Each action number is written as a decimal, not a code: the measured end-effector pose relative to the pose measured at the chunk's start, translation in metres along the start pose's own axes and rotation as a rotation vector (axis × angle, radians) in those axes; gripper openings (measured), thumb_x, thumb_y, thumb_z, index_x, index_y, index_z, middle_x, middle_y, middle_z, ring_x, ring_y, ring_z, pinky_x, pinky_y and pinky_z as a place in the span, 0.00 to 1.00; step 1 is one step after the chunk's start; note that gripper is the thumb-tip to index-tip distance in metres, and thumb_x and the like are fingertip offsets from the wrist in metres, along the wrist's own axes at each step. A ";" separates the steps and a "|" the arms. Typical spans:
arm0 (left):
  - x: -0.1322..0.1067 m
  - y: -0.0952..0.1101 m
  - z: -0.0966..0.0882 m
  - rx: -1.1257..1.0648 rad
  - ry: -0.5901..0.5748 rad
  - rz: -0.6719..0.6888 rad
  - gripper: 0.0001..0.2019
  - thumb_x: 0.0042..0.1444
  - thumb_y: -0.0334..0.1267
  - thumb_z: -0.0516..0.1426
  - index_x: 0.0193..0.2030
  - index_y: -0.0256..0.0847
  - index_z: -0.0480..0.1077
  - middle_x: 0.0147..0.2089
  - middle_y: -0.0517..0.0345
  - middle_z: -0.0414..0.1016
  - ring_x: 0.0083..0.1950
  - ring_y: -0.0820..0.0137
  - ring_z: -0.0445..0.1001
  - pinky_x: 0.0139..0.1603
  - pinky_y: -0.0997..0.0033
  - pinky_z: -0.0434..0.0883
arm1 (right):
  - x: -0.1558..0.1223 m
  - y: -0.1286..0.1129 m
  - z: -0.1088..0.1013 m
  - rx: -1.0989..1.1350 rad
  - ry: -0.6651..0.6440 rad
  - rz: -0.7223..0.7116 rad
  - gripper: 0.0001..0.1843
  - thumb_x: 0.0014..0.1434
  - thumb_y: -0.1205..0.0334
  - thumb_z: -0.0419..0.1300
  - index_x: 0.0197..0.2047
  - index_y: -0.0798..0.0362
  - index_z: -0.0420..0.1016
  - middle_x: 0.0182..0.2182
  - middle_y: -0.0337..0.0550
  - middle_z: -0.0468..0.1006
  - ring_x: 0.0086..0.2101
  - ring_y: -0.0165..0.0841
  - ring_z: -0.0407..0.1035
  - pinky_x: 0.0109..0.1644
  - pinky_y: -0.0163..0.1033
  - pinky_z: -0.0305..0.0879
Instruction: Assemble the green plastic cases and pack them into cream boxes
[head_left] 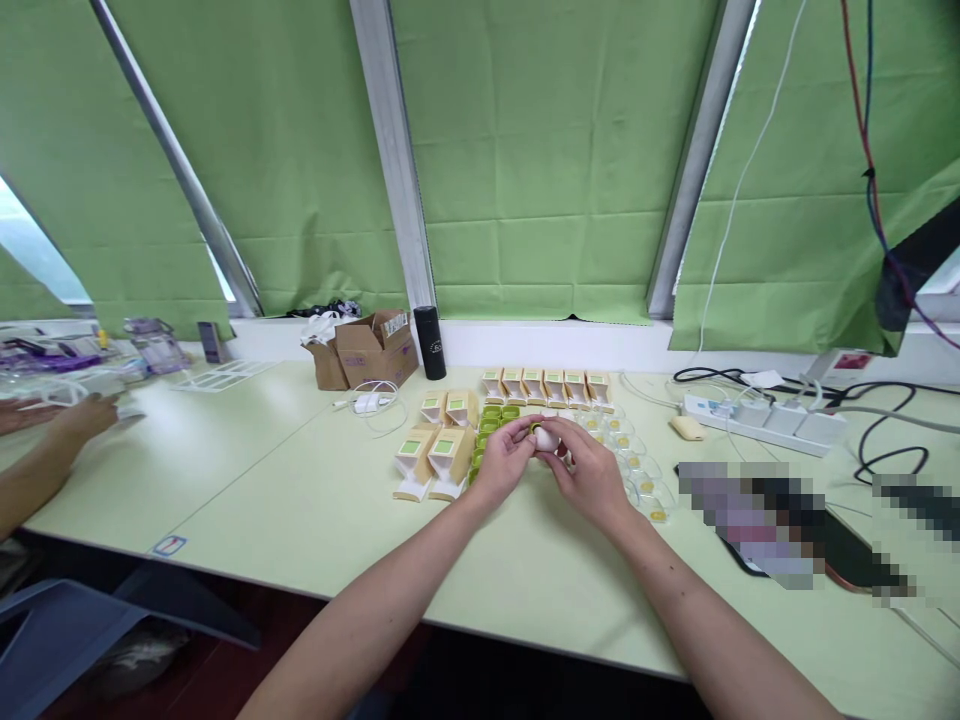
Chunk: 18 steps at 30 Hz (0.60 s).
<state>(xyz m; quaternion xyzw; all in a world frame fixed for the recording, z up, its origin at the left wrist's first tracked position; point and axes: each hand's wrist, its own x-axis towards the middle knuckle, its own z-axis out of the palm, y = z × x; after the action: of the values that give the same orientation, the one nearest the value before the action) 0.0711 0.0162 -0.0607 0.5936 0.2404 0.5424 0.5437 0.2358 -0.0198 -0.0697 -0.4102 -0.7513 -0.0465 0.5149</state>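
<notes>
Above the table's middle, my left hand [508, 458] and my right hand [592, 474] meet, fingers closed around one small white rounded piece [546, 440]. A bit of green shows at its left end, by my left fingertips. Several green cup-like pieces [491, 418] stand in rows just behind and left of my left hand. To the right of my right hand lie several clear pieces with yellow middles [634, 463]. Cream boxes with green squares [450, 455] stand left of the green pieces, and a row of similar boxes [544, 385] stands behind. My hands partly hide the green and clear pieces.
A cardboard box [375, 350] and a black bottle [429, 343] stand at the back. A white charger with its cable [369, 402] lies before them. At right are a power strip [765, 420], cables and phones [840, 550]. Another person's hand [90, 418] is at far left.
</notes>
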 end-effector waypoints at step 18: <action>0.002 0.003 0.009 -0.012 0.132 -0.050 0.18 0.52 0.34 0.68 0.50 0.36 0.76 0.44 0.49 0.85 0.46 0.64 0.84 0.49 0.68 0.79 | 0.001 0.002 0.006 0.025 0.064 -0.108 0.17 0.73 0.64 0.56 0.62 0.49 0.72 0.55 0.56 0.83 0.54 0.47 0.80 0.54 0.53 0.83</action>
<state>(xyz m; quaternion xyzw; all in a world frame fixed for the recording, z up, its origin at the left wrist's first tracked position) 0.0791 0.0133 -0.0553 0.5471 0.2871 0.5680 0.5437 0.2320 -0.0146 -0.0722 -0.3611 -0.7560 -0.0779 0.5404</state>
